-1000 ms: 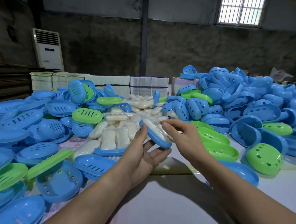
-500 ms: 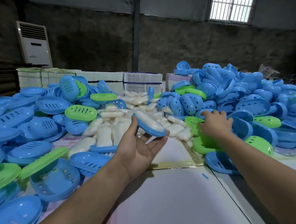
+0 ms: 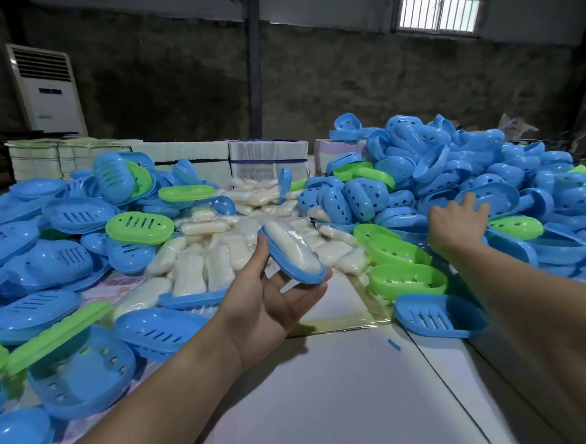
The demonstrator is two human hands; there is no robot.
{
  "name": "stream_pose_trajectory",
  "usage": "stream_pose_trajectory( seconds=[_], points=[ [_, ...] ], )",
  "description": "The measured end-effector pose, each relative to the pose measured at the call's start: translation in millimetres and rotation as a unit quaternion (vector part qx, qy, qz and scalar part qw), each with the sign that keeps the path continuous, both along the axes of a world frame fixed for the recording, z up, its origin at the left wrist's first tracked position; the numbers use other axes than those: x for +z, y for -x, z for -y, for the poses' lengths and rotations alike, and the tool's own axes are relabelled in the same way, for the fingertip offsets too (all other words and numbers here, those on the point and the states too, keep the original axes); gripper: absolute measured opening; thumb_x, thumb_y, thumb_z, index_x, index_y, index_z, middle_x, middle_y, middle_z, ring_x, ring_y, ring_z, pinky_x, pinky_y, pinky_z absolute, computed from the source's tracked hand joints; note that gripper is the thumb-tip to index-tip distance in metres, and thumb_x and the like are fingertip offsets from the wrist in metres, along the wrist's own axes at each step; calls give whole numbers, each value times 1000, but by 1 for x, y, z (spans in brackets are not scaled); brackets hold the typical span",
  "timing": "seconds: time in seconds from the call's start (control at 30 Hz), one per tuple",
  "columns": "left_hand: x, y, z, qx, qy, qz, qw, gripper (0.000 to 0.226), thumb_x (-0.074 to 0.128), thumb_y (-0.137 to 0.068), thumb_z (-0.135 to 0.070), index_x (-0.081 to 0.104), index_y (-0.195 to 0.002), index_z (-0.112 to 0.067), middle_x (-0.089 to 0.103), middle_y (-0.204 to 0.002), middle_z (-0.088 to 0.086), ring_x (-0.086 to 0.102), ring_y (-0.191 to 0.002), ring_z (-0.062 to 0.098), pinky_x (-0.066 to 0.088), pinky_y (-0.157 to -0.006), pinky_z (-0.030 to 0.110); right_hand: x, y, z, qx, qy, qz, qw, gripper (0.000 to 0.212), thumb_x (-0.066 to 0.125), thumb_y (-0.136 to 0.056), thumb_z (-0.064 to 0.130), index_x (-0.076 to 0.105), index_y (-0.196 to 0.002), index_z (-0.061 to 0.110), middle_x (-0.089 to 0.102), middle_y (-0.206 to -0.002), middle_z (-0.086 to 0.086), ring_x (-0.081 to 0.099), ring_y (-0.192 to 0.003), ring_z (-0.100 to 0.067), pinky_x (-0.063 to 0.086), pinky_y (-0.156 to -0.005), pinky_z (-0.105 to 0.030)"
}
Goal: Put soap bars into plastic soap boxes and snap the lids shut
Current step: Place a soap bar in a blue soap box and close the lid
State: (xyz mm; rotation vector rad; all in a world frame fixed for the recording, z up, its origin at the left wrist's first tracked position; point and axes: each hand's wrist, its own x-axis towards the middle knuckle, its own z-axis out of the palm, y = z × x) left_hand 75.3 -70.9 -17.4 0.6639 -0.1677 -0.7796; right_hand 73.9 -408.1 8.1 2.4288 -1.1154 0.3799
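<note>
My left hand (image 3: 272, 298) holds a shallow blue soap tray (image 3: 292, 268) between thumb and fingertips, tilted, with a wrapped white soap bar (image 3: 291, 247) lying in it. My right hand (image 3: 456, 222) is stretched out to the right pile, its fingers spread on a deep blue box half (image 3: 496, 197); whether it grips it I cannot tell. Loose wrapped soap bars (image 3: 198, 272) lie heaped in the middle of the table behind the held tray.
Blue and green lids and trays (image 3: 63, 242) are piled on the left, deep blue box halves (image 3: 435, 165) on the right. Green halves (image 3: 404, 276) and a blue slotted tray (image 3: 438, 316) lie near my right arm. White table surface (image 3: 329, 391) lies in front. Stacked cartons (image 3: 267, 158) stand behind.
My right hand left the soap in the tray and moved right onto the pile of blue box halves. My left hand kept holding the tray with the soap in it.
</note>
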Motion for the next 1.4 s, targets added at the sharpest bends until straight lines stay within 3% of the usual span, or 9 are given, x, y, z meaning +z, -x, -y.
stream_pose_trajectory(
  seconds=[0.27,0.53,0.63,0.7,0.8,1.07,1.13,1.23,1.4],
  points=[
    [-2,-1,3,-5,-13,-1,1000,52,60,-92,-53,63,-126,-15,73,-120,20,72,-103,45,65,-69,46,-4,-5,-4,31,-64,50,996,22,50,-91,16,55,-113,17,48,-121,-13,35,-125,-41,32,-100,-54],
    [1,-2,-1,14,8,7,1000,54,58,-94,-53,60,-134,-18,71,-125,20,72,-102,46,64,-72,48,-9,-9,-15,123,-284,224,924,28,44,-94,27,58,-115,17,61,-107,-14,52,-87,-33,46,-75,-37],
    [3,-3,-1,20,14,4,1000,56,59,-92,-53,59,-135,-18,69,-127,20,72,-103,46,63,-77,49,-3,-8,-17,127,-442,359,812,43,54,-94,28,55,-136,18,60,-127,-15,54,-102,-31,48,-87,-39],
    [2,-3,-1,21,18,1,1000,56,59,-92,-53,59,-136,-17,69,-129,20,71,-104,47,62,-80,50,-1,-9,-22,146,-525,450,707,45,61,-94,26,55,-137,16,55,-138,-12,53,-119,-32,46,-102,-46],
    [2,-5,-1,25,18,-2,1000,53,58,-94,-53,60,-133,-16,69,-128,20,72,-102,47,62,-79,50,0,-12,-37,156,-616,532,560,37,65,-92,27,58,-128,19,57,-133,-11,56,-119,-35,47,-103,-52],
    [0,-12,-1,44,24,-12,999,56,66,-85,-49,63,-125,-10,73,-120,20,73,-99,47,64,-73,51,24,-4,-105,216,-630,634,393,20,65,-88,46,68,-101,31,68,-115,0,68,-96,-22,60,-77,-40],
    [0,-14,-1,48,20,-6,999,62,70,-76,-48,64,-124,-10,75,-115,18,73,-99,45,64,-72,50,26,1,-130,247,-630,621,396,15,61,-90,39,68,-102,34,66,-114,4,66,-93,-17,58,-71,-36],
    [-2,-16,-2,55,11,6,998,64,70,-72,-50,65,-122,-9,76,-114,16,74,-100,43,64,-70,47,17,4,-170,334,-626,578,403,25,61,-92,30,65,-115,38,64,-125,5,63,-113,-20,53,-95,-45],
    [-2,-19,-5,80,-4,60,995,65,67,-77,-50,62,-134,-20,74,-123,9,73,-105,37,63,-81,46,-7,13,-218,440,-652,451,421,50,61,-82,40,55,-132,41,58,-137,5,59,-123,-14,45,-108,-43]
  ],
)
